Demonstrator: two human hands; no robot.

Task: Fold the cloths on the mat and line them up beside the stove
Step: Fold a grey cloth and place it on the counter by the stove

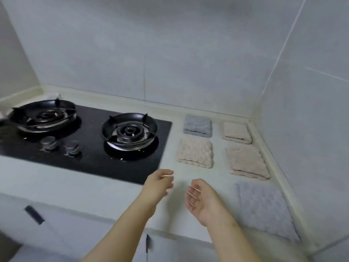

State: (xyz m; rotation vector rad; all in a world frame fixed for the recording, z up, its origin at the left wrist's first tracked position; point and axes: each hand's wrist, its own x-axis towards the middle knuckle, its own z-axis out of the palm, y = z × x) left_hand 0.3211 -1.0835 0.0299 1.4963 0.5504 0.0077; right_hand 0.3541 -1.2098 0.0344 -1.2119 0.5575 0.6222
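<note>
Left hand [160, 183] and right hand [203, 201] hover empty, fingers loosely spread, over the counter [113, 195] near its front edge, just right of the stove [90, 148]. Large grey cloth [264, 208] lies flat at the front right corner, just beside the right hand, which is the nearer. Its long axis runs back to front, and its near end appears to overhang the front edge. Four folded cloths [195, 153] sit in two columns behind it. The raised right edge confines it; bare counter lies leftward, beneath the hands.

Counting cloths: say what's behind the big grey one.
Behind the big grey cloth lie a folded pinkish cloth, then a beige cloth farther back. Anything beneath them is covered.
</note>
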